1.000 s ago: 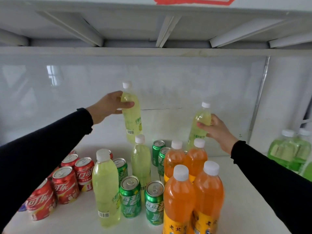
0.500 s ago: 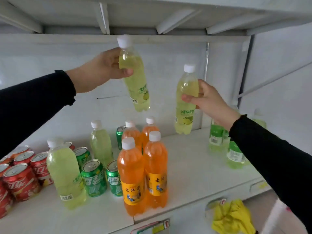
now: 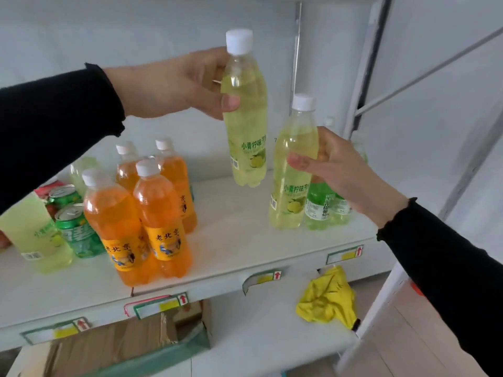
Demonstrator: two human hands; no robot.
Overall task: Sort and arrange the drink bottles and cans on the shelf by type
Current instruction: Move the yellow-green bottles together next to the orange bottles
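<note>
Yellow-green lime bottles [image 3: 246, 110] [image 3: 292, 170], one gripped by each hand's [image 3: 174, 85] [image 3: 345, 170] curled fingers.

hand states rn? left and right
Left hand: closed on a yellow-green lemon soda bottle, held in the air.
Right hand: closed on a second lemon soda bottle, low by the shelf.

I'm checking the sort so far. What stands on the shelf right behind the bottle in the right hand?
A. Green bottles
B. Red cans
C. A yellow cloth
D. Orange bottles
A: the green bottles stand at the shelf's right end, just behind the pale lime bottle that the right hand holds; the orange bottles stand farther left.
</note>
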